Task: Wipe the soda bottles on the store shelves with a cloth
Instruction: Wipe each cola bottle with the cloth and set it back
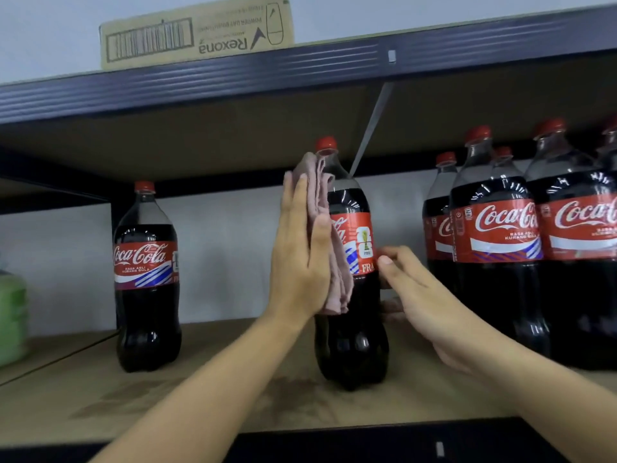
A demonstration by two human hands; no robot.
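Head view, centre bottle: a tall clear plastic cola bottle (352, 295) with dark drink, red cap and red label stands upright on the pale wooden shelf board (207, 389), out near the front edge; it stands apart from the bottles on either side

Head view, cloth: a folded dusty-pink fabric cloth (325, 228) lies flat against the left flank of that bottle, running from the shoulder just under the cap down past the label; its lower folds hang free below the palm

Head view, left hand: the left hand (300, 259) stands upright with fingers straight and together, palm pressing the cloth onto the bottle; nothing curled, a flat press and no grip

Head view, right hand: the right hand (417, 295) reaches in from the right; thumb and fingers curl round the bottle's right side at the lower edge of the label, steadying it

Head view, left bottle: a single matching cola bottle (147, 279) stands upright, well to the left; beside it, at the frame's left edge, a blurred pale green object (11, 315), too blurred to identify

Head view, right group: a cluster of red-capped cola bottles (500, 248) stands packed together, labels facing out

Head view, above: a dark blue metal shelf edge (233, 85) carries a brown cardboard carton (197, 31) printed upside down
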